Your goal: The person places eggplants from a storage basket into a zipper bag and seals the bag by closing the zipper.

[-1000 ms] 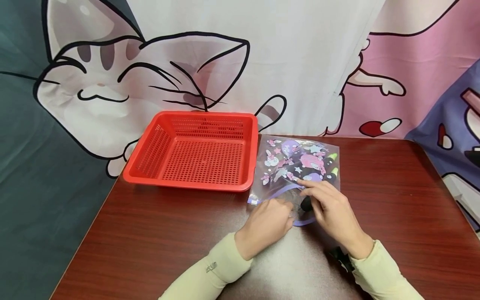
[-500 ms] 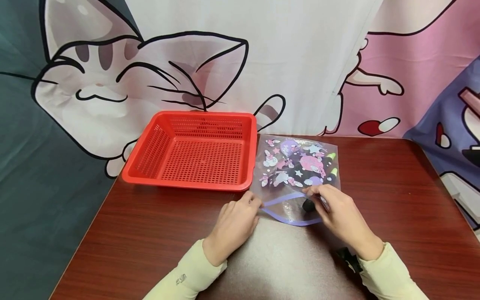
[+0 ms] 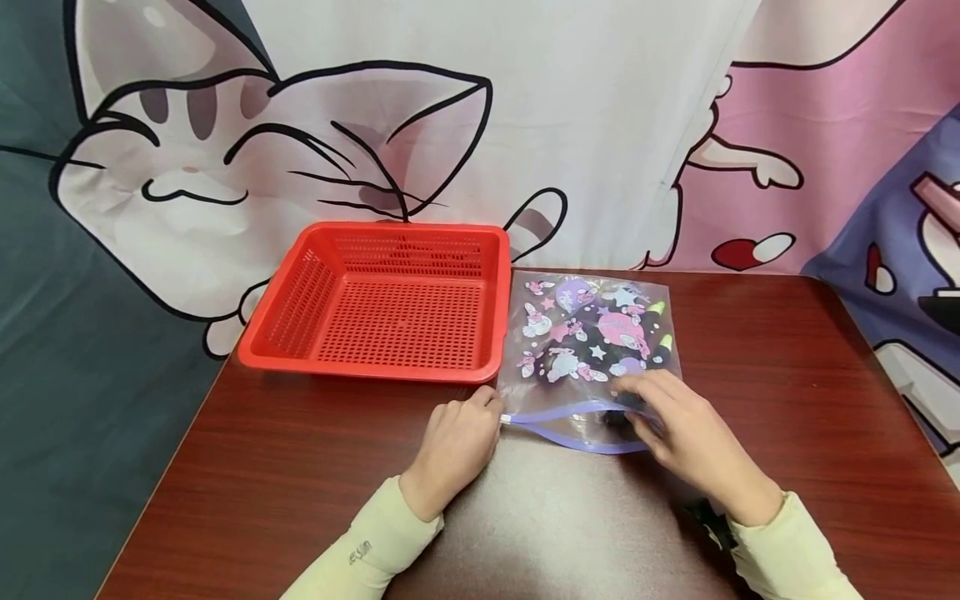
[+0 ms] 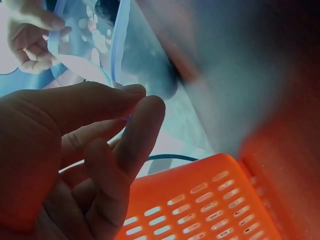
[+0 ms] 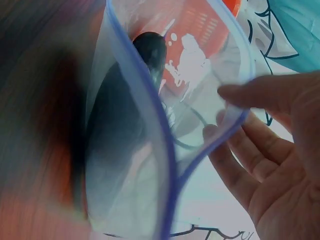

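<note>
A clear zip bag [image 3: 588,333] printed with cartoon figures lies flat on the table, just right of the red basket [image 3: 375,308]. Its purple zip mouth [image 3: 570,425] faces me and gapes slightly. My left hand [image 3: 491,407] pinches the mouth's left corner between thumb and forefinger [image 4: 145,112]. My right hand [image 3: 633,390] holds the mouth's right part, thumb [image 5: 250,92] over the upper lip and fingers beneath. A dark object [image 5: 150,47] lies inside the bag near the opening. The bag [image 4: 95,35] also shows past my left fingers.
The red basket [image 4: 210,205] has nothing in it and sits at the table's back left. The brown wooden table [image 3: 300,467] ends just behind the bag, where a cartoon-print cloth [image 3: 420,125] hangs. Bare tabletop lies right of the bag.
My left hand has slid left along the zip, from the middle of the mouth to its left corner. The mouth has narrowed and flattened. My right hand stayed at the right side.
</note>
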`<state>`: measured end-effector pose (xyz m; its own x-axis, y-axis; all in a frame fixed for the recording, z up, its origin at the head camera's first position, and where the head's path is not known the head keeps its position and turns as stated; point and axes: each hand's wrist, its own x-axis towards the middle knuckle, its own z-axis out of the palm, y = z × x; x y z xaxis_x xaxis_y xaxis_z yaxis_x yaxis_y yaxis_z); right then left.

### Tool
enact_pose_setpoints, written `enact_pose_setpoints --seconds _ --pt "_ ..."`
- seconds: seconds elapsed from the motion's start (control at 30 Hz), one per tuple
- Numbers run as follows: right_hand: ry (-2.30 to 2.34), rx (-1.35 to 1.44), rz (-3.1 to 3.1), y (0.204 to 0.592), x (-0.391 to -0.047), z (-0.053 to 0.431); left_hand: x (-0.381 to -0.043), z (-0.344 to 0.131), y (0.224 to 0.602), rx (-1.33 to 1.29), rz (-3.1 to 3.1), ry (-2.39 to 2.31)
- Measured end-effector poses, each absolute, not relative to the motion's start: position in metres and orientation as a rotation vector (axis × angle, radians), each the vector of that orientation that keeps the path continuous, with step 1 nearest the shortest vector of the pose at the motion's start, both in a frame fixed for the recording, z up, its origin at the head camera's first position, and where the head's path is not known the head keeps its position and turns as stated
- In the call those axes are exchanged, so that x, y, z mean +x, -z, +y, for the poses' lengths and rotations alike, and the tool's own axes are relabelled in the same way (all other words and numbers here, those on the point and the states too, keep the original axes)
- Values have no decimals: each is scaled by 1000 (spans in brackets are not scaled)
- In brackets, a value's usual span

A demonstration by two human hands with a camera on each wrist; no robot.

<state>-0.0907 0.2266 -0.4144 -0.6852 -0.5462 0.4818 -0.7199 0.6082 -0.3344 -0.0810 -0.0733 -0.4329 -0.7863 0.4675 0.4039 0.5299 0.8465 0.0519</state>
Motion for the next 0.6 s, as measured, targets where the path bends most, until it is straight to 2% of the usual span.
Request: enact_pose_setpoints --seconds 0.3,0.6 --pt "-745 1194 -2468 408 -94 187 -80 -75 427 -730 -2661 261" --pt "-672 1156 -2395 418 -88 133 -80 -77 419 -765 -2647 214"
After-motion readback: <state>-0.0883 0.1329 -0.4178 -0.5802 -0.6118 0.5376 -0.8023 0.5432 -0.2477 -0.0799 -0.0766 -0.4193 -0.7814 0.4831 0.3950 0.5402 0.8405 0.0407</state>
